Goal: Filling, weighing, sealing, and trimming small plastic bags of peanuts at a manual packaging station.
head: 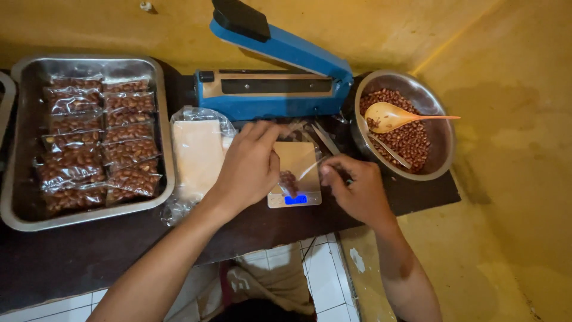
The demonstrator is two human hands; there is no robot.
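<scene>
Tray (165,119) left of the scale (294,199) already full of sealed peanut packs (98,140). Both hands, left (247,167) and right (351,185), pinching a barely filled bag (290,180) on it. Plenty of peanuts (411,140) left in the bowl (444,143).

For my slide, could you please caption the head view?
Both hands hold a small clear bag of peanuts on a scale.

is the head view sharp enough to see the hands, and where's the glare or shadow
Head view: mostly sharp; the left hand and right hand are slightly soft, over the small scale. Glare glints on the sealed peanut packets and the steel tray rim. The scale's blue display glows brightly. The dark tabletop is dim, and the wall corners fall into shadow.
</scene>
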